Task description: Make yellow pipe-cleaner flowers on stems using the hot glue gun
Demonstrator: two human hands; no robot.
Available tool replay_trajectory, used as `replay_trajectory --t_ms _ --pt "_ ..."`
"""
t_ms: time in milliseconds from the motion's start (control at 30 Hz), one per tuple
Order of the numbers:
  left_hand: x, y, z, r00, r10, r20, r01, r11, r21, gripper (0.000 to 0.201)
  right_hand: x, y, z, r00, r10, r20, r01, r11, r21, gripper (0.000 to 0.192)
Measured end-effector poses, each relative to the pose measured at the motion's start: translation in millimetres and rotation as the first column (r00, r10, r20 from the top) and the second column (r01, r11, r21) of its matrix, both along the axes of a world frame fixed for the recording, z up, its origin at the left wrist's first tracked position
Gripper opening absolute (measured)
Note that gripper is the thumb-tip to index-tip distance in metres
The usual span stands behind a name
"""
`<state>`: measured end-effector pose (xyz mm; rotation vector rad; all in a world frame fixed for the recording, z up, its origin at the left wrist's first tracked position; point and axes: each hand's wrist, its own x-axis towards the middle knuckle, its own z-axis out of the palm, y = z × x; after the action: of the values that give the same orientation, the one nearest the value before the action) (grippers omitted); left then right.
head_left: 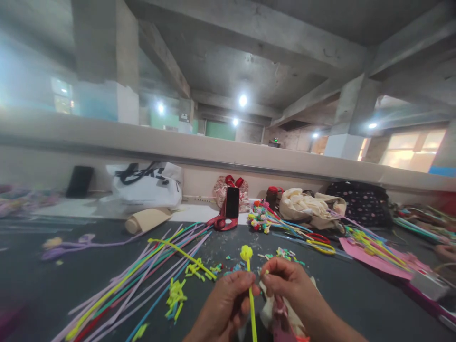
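Observation:
My left hand [230,301] is closed on the upright stem of a yellow pipe-cleaner flower [246,253], whose rounded head stands above the fingers. Beside it, my right hand [288,280] pinches a tiny pale yellow bit [267,272] between thumb and fingertip, a little apart from the stem. Below the right hand shows a pinkish object [280,317]; I cannot make out what it is. Cut yellow pipe-cleaner pieces [175,297] lie in a heap left of my hands. More short coloured pieces [285,255] are scattered just beyond the right hand.
Long coloured pipe cleaners [131,285] spread across the dark table at left. Behind stand a phone [232,203], red-handled scissors [223,222], a bunch of small finished flowers [261,217] and a white bag [146,185]. A pink sheet [370,259] with pipe cleaners lies at right.

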<state>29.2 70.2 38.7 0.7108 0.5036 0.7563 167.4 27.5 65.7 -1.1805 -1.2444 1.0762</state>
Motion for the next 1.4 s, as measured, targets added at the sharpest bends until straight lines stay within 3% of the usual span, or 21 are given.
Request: replay_trajectory --t_ms 100,333,500,833,1100,1233,1400 --pt "4 1 -6.9 0.999 -0.047 -0.008 0.047 0.999 -0.018 0.024 5 2 -1.9 0.998 -0.043 -0.038 0.042 0.999 -0.018 0.017" --pt "5 -4 -11.2 0.999 -0.037 -0.014 0.038 0.997 0.066 0.029 2 5 -6.3 0.980 0.041 -0.194 -0.053 0.997 -0.058 0.014" --pt "2 -1 -12.7 0.999 -0.026 -0.047 0.027 0.999 0.032 0.029 0 5 -12.3 0.991 -0.038 -0.131 0.026 0.995 -0.092 0.020" --pt "2 -1 -15.8 0.995 -0.040 -0.091 0.054 0.985 0.163 0.032 -4 6 -19.5 0.997 -0.048 -0.053 0.042 0.993 -0.109 0.025" --pt "3 -7 -10.4 0.989 -0.040 -0.140 0.070 0.974 0.217 0.032 5 6 -17.2 0.943 0.110 -0.313 -0.184 0.959 -0.216 0.021" --pt "4 -4 -16.1 0.983 -0.118 -0.138 0.144 0.970 0.196 0.035 5 8 -24.1 0.912 0.143 -0.385 -0.244 0.943 -0.228 0.021" --pt "4 -3 -17.4 0.985 -0.131 -0.109 0.148 0.976 0.162 0.034 10 9 -29.9 0.899 0.156 -0.408 -0.265 0.937 -0.227 0.019"
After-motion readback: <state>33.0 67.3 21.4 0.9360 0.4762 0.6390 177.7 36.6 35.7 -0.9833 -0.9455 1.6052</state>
